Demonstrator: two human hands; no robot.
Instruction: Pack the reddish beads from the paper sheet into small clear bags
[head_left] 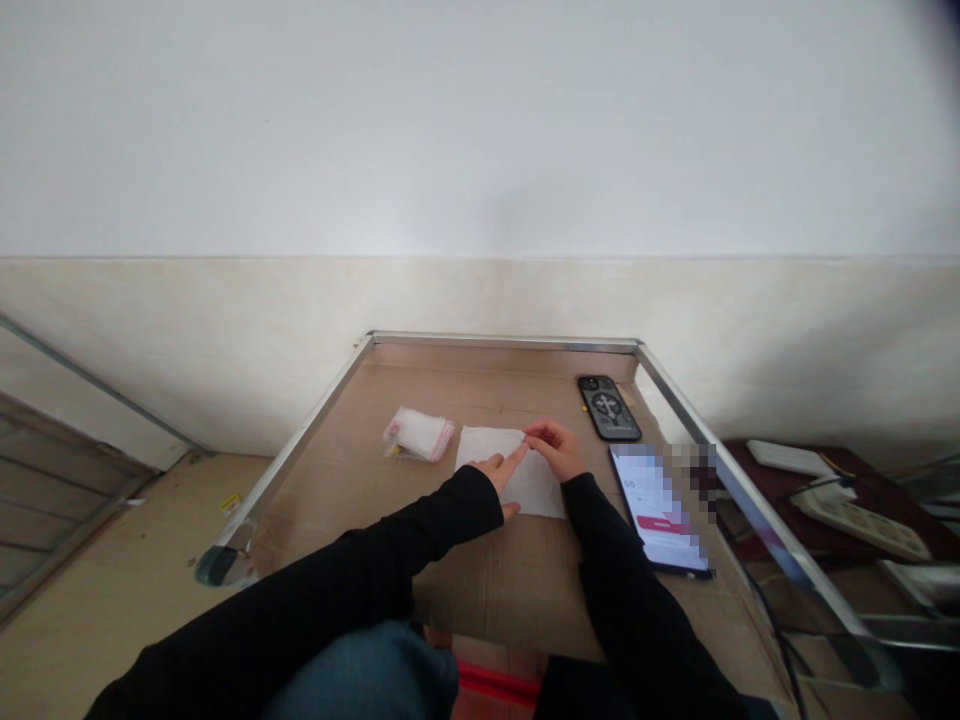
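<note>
A square white tissue (pixel 535 492) lies spread on the brown cardboard tabletop (pixel 480 590), partly covered by both hands. My left hand (pixel 498 476) rests over its left half, with the index finger stretched toward the upper edge and the thumb held apart. At that same edge, the fingertips of my right hand (pixel 556 452) are pinched together on the tissue, close to the tip of the left index finger. Left of the tissue sits a clear plastic packet (pixel 420 434) with white contents and reddish edges; neither hand touches it.
A dark phone with a cross design (pixel 609 408) lies face down at the back right. Nearer, a tablet-like device (pixel 652 510) shows a lit, partly blurred screen. A metal rim (pixel 502 341) borders the table before the wall. Rightward, a power strip (pixel 859 520) rests on a dark surface.
</note>
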